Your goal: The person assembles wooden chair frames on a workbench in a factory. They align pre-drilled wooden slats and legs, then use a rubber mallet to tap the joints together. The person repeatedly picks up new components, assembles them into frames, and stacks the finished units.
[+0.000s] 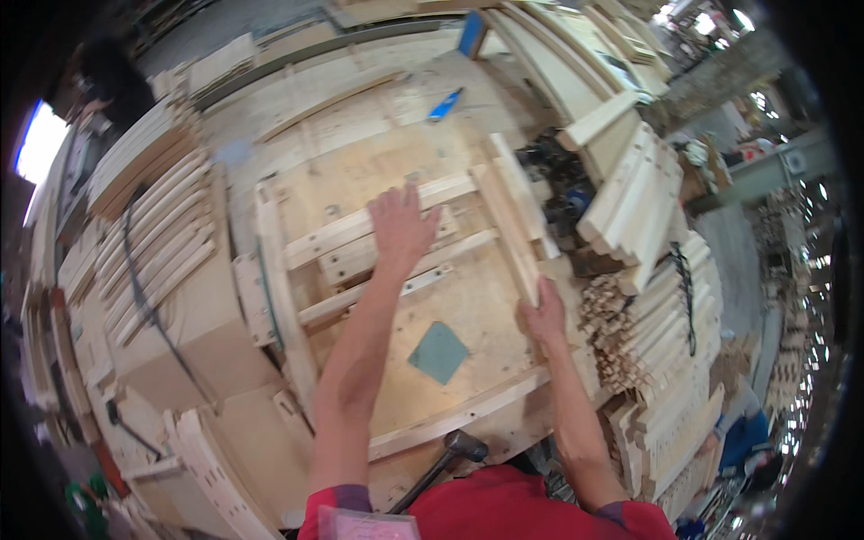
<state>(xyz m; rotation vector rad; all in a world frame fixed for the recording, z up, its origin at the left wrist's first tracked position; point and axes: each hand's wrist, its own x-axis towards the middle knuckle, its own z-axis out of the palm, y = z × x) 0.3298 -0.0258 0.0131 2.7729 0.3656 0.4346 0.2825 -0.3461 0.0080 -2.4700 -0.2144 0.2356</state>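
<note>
My left hand (pixel 401 225) lies with fingers spread on a pale wooden rail (pixel 335 236) with dark holes. Beneath and beside it are shorter slats, including a drilled wooden block (pixel 346 265). My right hand (pixel 545 317) grips the near end of a long wooden bar (pixel 506 214) that meets the rail's right end. A parallel upright bar (pixel 284 288) stands at the rails' left ends. Toward me lies another drilled wooden rail (pixel 459 418). A green diamond-shaped patch (pixel 438 352) shows on the workbench (pixel 396 378) between my arms.
A hammer (pixel 463 445) lies at the bench's near edge. Farther off is a blue-handled tool (pixel 445 105). Stacked slats stand at the left (pixel 162 243) and right (pixel 670 315). A dark machine part (pixel 562 180) sits beyond my right hand. Another person (pixel 742 441) is at the lower right.
</note>
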